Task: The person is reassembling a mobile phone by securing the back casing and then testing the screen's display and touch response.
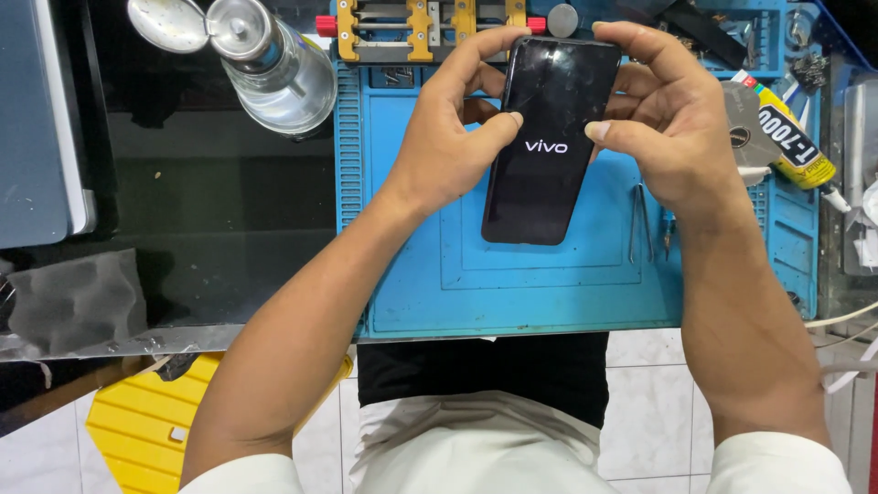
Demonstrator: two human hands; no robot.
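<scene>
— Where was the phone [549, 137]?

— In the upper middle of the frame, lifted above the blue work mat [512, 284] on the counter [219, 210]. The left hand [453, 137] gripped its left edge, the right hand [663, 114] its right edge, fingers [485, 50] curled over the top corners and both thumbs pressed on the dark glass.

— So both were closed on it?

— Yes, holding it between them.

— Anything hard to see?

— The fingers behind the phone were hidden. Tweezers [640, 224] lay just right of it on the mat. A glue tube [791, 146] at the right sat partly behind the right hand, and the clamp jig [430, 27] was cut off at the top edge, beside a glass bottle [279, 69].
</scene>
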